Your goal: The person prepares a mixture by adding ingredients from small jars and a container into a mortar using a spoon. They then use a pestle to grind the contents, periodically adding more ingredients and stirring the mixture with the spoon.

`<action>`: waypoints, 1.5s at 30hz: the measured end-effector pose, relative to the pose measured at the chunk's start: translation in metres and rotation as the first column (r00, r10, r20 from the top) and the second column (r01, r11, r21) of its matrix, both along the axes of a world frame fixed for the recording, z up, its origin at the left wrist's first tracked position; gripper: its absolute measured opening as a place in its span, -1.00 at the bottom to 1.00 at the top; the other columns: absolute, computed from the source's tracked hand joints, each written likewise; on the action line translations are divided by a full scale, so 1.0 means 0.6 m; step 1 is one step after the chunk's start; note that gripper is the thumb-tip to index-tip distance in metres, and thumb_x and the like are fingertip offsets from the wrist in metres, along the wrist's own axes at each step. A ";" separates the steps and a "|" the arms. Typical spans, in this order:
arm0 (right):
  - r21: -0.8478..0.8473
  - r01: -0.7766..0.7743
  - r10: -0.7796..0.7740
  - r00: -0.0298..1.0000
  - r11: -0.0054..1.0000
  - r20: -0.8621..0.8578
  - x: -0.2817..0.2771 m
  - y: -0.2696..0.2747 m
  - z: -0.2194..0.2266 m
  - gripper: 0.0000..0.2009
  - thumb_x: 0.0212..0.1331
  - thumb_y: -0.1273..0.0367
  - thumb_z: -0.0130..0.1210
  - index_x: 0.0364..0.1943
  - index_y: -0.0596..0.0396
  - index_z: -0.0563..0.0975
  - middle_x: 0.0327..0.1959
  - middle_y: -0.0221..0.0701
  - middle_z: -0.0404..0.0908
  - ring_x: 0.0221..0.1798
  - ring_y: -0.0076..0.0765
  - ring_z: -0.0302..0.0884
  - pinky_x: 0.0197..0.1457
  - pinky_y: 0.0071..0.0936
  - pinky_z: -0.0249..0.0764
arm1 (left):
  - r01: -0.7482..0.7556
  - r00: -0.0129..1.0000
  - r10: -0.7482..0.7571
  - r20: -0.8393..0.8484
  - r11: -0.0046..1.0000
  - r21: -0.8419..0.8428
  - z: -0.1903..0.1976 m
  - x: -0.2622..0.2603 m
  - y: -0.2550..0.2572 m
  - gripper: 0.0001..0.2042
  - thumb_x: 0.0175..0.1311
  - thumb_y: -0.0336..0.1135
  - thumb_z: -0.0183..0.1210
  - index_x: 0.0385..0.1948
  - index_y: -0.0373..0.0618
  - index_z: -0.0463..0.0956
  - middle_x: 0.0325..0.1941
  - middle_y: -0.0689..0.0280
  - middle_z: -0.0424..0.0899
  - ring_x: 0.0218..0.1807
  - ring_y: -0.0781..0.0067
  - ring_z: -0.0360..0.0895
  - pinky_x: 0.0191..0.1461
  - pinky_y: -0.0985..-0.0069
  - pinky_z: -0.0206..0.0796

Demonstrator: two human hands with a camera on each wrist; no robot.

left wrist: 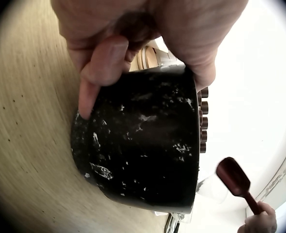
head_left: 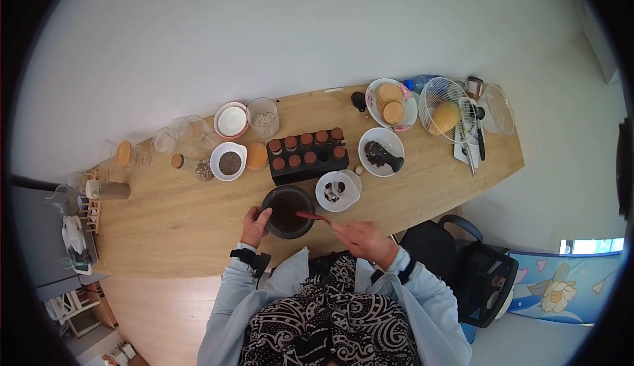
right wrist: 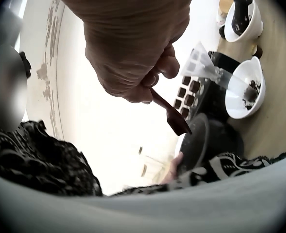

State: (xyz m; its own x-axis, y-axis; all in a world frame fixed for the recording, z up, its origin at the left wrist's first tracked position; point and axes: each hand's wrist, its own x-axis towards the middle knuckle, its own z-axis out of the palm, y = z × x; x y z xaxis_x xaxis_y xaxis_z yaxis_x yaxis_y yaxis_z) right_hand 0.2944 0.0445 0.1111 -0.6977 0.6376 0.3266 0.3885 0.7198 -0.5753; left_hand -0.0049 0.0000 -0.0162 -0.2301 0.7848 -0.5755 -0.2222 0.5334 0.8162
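"Grips?"
"My left hand [head_left: 255, 226] is gripping the black bowl [head_left: 291, 231], thumb at its rim; my right hand [head_left: 366, 240] is pinching the red scoop [head_left: 313, 217], holding its head over the bowl."
"Arms?"
"Both are reaching forward, flanking the bowl on the counter [head_left: 198, 234]."

Pale wall [head_left: 264, 42] behind wooden table [head_left: 178, 234]; black chair [head_left: 485, 285] right, near blue floral panel [head_left: 555, 290]; pale floor [head_left: 168, 303] left.

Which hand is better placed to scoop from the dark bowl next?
Right, I'd say: the right hand holds the red scoop, its head near the dark bowl's mouth. The left hand grips the bowl's side, so looks better suited to steadying.
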 end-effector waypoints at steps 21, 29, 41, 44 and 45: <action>0.079 -0.183 0.171 0.976 0.980 0.138 -0.059 0.017 -0.098 -0.55 -0.01 0.46 0.07 0.06 0.23 0.44 -0.39 -0.34 0.41 -0.42 -0.25 0.52 -0.42 -0.39 0.49 | 0.021 0.998 -0.022 0.059 1.000 0.010 0.004 -0.004 0.001 -0.71 0.21 -0.13 0.26 -0.33 -0.15 0.43 -0.59 0.49 0.32 -0.71 0.73 0.15 -0.68 0.67 -0.10; 0.003 -0.227 0.226 0.968 0.974 0.108 -0.066 0.018 -0.093 -0.61 0.00 0.45 0.08 0.00 0.19 0.49 -0.39 -0.35 0.41 -0.42 -0.25 0.50 -0.42 -0.36 0.46 | 0.022 0.999 -0.021 0.047 1.000 -0.002 0.005 -0.003 0.002 -0.71 0.20 -0.13 0.26 -0.38 -0.13 0.40 -0.60 0.50 0.30 -0.70 0.73 0.14 -0.68 0.66 -0.11; -0.049 -0.210 0.214 0.973 0.976 0.085 -0.068 0.008 -0.061 -0.70 -0.01 0.45 0.15 -0.11 0.15 0.54 -0.46 -0.39 0.44 -0.46 -0.29 0.49 -0.44 -0.36 0.44 | -0.006 0.996 0.007 0.086 1.000 -0.005 0.010 0.000 0.001 -0.71 0.21 -0.11 0.26 -0.38 -0.11 0.41 -0.61 0.50 0.31 -0.70 0.72 0.15 -0.68 0.66 -0.09; 0.014 -0.182 0.181 0.983 0.983 0.041 -0.083 0.014 -0.065 -0.73 0.01 0.46 0.15 -0.15 0.14 0.56 -0.47 -0.39 0.45 -0.49 -0.29 0.49 -0.47 -0.37 0.43 | 0.007 0.999 -0.006 0.045 1.000 -0.009 -0.002 -0.001 0.000 -0.66 0.16 -0.04 0.31 -0.38 -0.11 0.42 -0.62 0.47 0.34 -0.71 0.70 0.20 -0.70 0.65 -0.02; 0.026 -0.151 0.151 0.988 0.988 0.030 -0.087 0.012 -0.059 -0.76 0.01 0.46 0.15 -0.17 0.14 0.57 -0.48 -0.39 0.45 -0.50 -0.28 0.48 -0.48 -0.38 0.43 | 0.011 0.999 -0.012 0.042 1.000 0.011 -0.007 -0.002 -0.002 -0.65 0.15 -0.04 0.31 -0.37 -0.12 0.44 -0.62 0.47 0.35 -0.70 0.70 0.21 -0.69 0.65 -0.01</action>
